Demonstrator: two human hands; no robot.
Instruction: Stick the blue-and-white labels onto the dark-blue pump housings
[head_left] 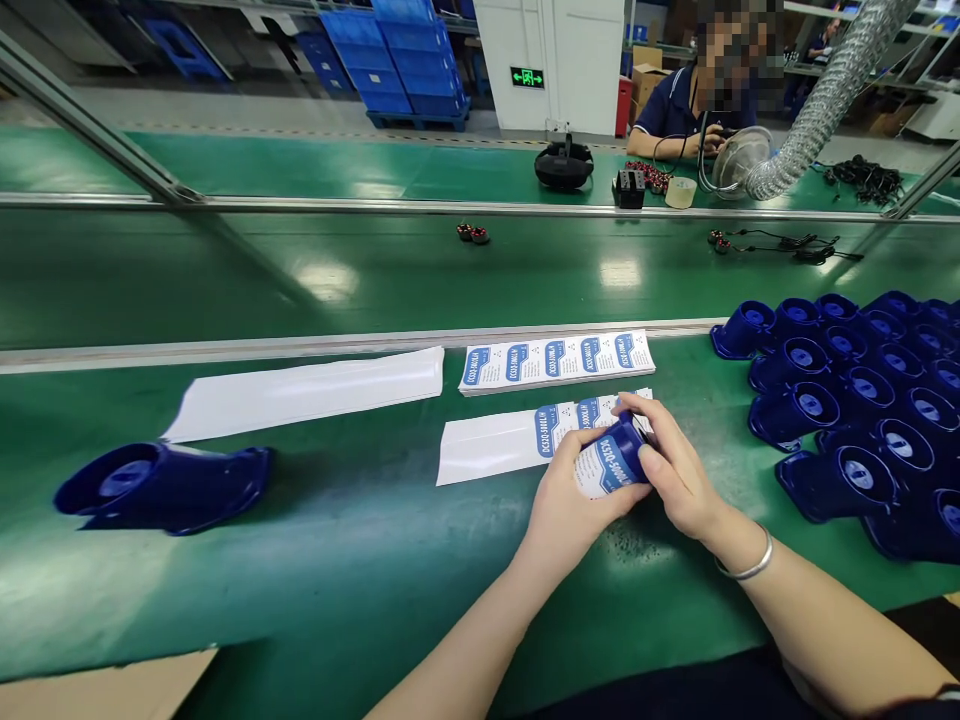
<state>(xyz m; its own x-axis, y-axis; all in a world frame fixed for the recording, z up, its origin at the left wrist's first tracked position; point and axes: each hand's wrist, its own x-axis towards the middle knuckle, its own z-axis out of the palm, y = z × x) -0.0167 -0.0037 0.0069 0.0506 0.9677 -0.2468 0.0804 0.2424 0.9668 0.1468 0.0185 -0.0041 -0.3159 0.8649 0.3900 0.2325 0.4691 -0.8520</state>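
Between my hands is a dark blue plastic pump housing (pixel 628 438), tilted, with a white and blue label (pixel 600 470) reading "5000L/H" on its side. My left hand (pixel 564 492) wraps round the labelled side from the left. My right hand (pixel 681 478) grips the housing from the right, its thumb on the blue plastic near the label's edge. Just behind them lies a partly used label strip (pixel 487 446), its left part bare white. Farther back is a stack of label sheets (pixel 556 364) with several labels in a row.
Several blue housings (pixel 855 470) stand packed together at the right. Another housing (pixel 180 485) lies at the left near a blank white backing strip (pixel 315 390). A metal rail (pixel 375 203) crosses behind the green bench. Beyond it a person (pixel 679 105) works beside a flexible duct (pixel 825 90).
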